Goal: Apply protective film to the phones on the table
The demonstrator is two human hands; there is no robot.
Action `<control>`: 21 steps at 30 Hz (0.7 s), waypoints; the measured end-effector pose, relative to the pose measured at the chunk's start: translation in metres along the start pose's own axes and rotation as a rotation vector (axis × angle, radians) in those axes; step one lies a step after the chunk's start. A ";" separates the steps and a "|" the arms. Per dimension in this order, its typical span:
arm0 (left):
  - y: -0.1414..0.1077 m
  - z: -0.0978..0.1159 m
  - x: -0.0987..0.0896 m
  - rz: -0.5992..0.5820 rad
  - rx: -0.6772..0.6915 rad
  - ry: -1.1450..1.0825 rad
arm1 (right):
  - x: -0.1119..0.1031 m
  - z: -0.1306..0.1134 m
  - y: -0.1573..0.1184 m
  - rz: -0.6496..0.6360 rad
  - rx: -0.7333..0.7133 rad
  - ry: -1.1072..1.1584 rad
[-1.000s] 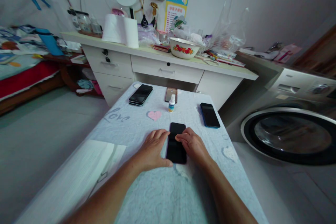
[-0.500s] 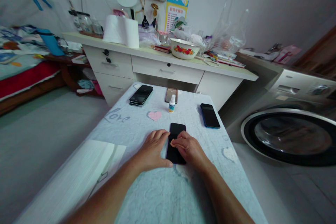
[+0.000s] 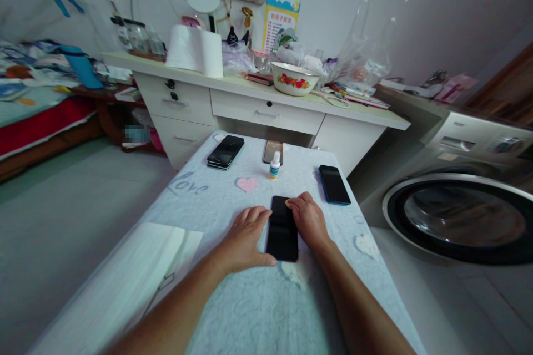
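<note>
I see a glossy, smooth black glass-like phone (image 3: 282, 236) before me, on a matt, pale blue cloth-like table cover (image 3: 250, 310).

The cloth-covered table (image 3: 233, 310) carries stacked phones (image 3: 226, 151) far left. A small upright bottle (image 3: 274, 166) stands near the central phone (image 3: 282, 238).

Cannot see whole the orange piece (image 3: 287, 203), partly hidden by the right hand (image 3: 308, 221). Cannot read the bottle label (image 3: 273, 172), too small. See the washer (image 3: 437, 150) cut by the right edge, the bed (image 3: 41, 116) by the left.
</note>
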State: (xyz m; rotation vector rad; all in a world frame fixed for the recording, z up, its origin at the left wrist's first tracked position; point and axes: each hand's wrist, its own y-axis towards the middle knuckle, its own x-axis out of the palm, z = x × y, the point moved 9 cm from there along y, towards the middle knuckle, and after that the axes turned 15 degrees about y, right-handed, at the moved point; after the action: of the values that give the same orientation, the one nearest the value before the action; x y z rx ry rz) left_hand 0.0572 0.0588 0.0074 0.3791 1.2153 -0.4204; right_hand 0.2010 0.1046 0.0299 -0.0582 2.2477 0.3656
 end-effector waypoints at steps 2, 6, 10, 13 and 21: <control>0.000 0.001 -0.001 -0.003 -0.006 -0.005 | -0.003 0.005 0.004 0.024 0.029 -0.030; 0.000 0.001 -0.002 -0.010 -0.011 -0.013 | -0.004 0.009 0.010 0.033 0.077 -0.079; 0.000 -0.001 0.000 0.017 -0.005 -0.009 | 0.005 0.001 0.017 -0.027 0.101 -0.102; -0.001 -0.002 0.001 0.028 -0.002 -0.003 | 0.014 -0.008 0.023 -0.062 0.093 -0.116; -0.001 -0.003 0.003 0.016 -0.025 0.003 | 0.031 -0.026 0.027 -0.132 0.009 -0.129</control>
State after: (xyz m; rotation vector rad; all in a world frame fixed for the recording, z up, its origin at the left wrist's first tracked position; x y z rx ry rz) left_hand 0.0550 0.0593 0.0039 0.3678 1.2184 -0.3908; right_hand 0.1577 0.1255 0.0287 -0.1728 2.1050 0.2795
